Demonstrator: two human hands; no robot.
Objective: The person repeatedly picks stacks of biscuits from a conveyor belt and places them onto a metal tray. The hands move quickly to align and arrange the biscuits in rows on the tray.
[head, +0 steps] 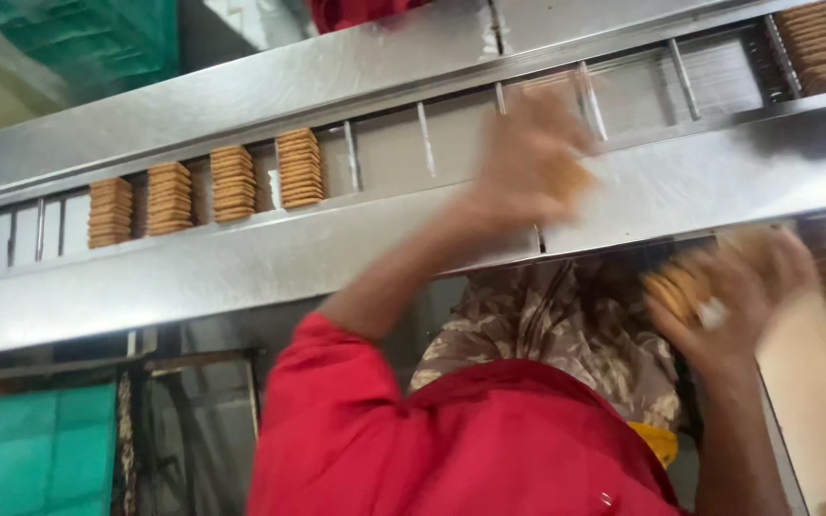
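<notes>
Red sleeve [413,449]: nearest the camera, filling the bottom edge of the view.
Left hand [528,158]: blurred, raised to the steel conveyor [241,96], closed around a biscuit stack [566,182] at the slotted channel's near rail.
Right hand [738,287]: below the conveyor's near edge, gripping a second bundle of biscuits [676,287].
Filled slots: four biscuit stacks [203,186] stand in the channel toward the left end; more [815,43] at the far right corner.
Empty slots [389,148]: several between the dividers, mid-channel.
Progress: some slots loaded, the middle ones unfilled, two stacks in hand.

Bright even light, steel glare, both hands motion-blurred
</notes>
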